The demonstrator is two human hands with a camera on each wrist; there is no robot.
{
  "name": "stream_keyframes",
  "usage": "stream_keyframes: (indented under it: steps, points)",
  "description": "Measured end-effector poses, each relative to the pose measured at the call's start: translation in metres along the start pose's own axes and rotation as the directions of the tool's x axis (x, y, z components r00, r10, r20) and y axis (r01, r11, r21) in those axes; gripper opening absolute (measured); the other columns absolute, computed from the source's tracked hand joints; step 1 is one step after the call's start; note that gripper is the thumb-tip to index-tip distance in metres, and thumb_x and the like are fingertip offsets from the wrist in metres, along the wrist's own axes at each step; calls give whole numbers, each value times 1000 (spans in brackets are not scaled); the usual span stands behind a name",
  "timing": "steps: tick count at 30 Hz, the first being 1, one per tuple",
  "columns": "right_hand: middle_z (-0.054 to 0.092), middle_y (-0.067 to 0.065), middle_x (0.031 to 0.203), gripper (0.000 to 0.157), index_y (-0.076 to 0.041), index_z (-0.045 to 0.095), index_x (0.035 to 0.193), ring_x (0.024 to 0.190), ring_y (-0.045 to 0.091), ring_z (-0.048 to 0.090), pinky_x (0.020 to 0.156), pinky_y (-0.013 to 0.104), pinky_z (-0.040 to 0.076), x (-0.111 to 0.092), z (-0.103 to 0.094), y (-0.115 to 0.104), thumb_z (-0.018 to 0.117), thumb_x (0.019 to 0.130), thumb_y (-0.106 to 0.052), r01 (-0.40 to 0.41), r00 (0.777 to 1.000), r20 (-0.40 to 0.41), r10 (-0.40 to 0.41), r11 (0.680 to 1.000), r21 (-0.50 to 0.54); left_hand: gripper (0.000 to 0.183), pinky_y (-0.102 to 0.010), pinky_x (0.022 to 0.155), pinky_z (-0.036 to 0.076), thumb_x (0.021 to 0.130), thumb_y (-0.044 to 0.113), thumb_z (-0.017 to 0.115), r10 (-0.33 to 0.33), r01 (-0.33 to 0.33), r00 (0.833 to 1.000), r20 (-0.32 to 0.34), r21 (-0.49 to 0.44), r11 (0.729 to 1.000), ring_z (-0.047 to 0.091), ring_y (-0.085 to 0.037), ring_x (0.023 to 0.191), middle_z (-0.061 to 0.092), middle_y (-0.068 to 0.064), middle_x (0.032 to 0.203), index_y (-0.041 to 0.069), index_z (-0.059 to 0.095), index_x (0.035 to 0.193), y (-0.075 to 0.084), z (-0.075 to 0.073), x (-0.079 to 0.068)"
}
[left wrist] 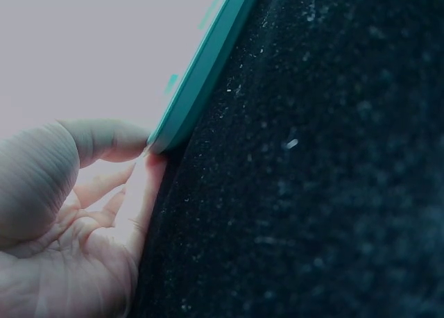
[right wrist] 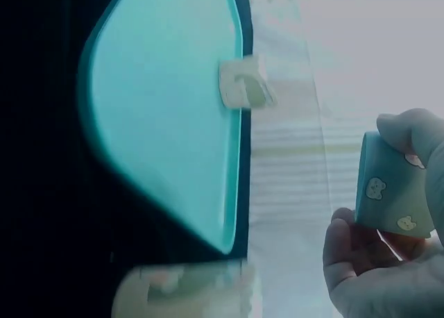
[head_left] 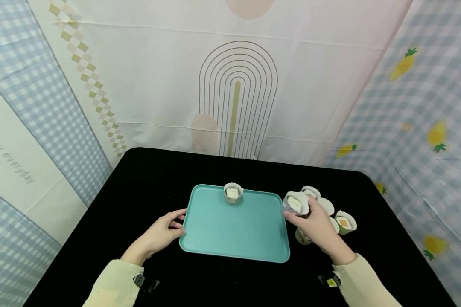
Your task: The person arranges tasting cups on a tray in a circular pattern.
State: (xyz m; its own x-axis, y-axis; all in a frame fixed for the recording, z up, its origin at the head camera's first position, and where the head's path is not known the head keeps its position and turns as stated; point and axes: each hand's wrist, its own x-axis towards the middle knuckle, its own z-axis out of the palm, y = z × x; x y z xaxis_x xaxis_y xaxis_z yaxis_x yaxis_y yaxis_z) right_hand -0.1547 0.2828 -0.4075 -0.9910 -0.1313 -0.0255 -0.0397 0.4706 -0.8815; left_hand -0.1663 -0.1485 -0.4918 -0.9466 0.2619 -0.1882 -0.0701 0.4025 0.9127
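Observation:
A turquoise rectangular tray (head_left: 234, 230) lies on the black table. At its left edge my left hand (head_left: 159, 234) pinches the rim between thumb and fingertips, as the left wrist view shows close up. My right hand (head_left: 322, 230) grips a scalloped paper cupcake cup (head_left: 296, 202) with a pale piece inside, raised by the tray's right edge. Little bears are printed on the side of this held cup (right wrist: 392, 193) in the right wrist view. Another paper cupcake cup (head_left: 232, 193) with a white piece in it stands at the tray's far edge.
Several more paper cups stand in a cluster right of the tray, partly hidden by my right hand; one cup (head_left: 345, 222) shows an orange square. Behind the black table (head_left: 157, 170) hangs a patterned white curtain (head_left: 157, 81), with blue checked cloth on both sides.

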Motion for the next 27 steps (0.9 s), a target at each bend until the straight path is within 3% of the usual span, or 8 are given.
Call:
stream_keyframes:
  steps: [3, 6, 11, 17, 27]
  points:
    - [52, 15, 119, 63, -7, 40, 135, 105, 27, 58, 85, 41, 50, 6, 13, 0, 72, 88, -34, 60, 998, -19, -60, 998, -3, 62, -37, 80, 47, 91, 12, 65, -1, 1, 1000, 0, 9, 1000, 52, -20, 106, 48, -2, 131, 24, 42, 147, 0, 1, 0]
    - [50, 14, 124, 64, -7, 39, 138, 110, 30, 55, 89, 42, 48, 10, 27, 2, 71, 89, -32, 103, 994, -30, -104, 994, -17, 62, -37, 80, 47, 92, 11, 65, -4, 4, 1000, 3, 10, 1000, 51, -20, 106, 47, -2, 131, 23, 42, 148, 0, 2, -1]
    - [50, 13, 121, 61, -7, 41, 134, 107, 28, 55, 87, 45, 47, 17, 46, 3, 71, 89, -35, 101, 993, -50, -104, 993, -62, 62, -38, 81, 47, 91, 12, 65, -4, 5, 1000, -8, 19, 1000, 51, -20, 106, 47, -2, 132, 23, 42, 147, 1, 2, -1]
    - [54, 14, 119, 61, -6, 45, 134, 106, 29, 56, 87, 47, 46, 26, 63, 0, 75, 86, -27, 39, 996, -76, -44, 997, -70, 61, -37, 81, 46, 91, 12, 65, -14, 14, 1000, -14, 31, 999, 51, -20, 105, 47, -2, 132, 23, 42, 147, 0, 2, -1]
    - [57, 9, 112, 59, -4, 48, 132, 96, 23, 57, 82, 43, 47, 41, 85, 8, 76, 85, -26, 9, 997, -68, -22, 981, -194, 61, -37, 81, 46, 91, 12, 66, -14, 14, 1000, 0, 20, 1000, 51, -20, 105, 47, -2, 132, 24, 42, 147, 1, 0, 0]
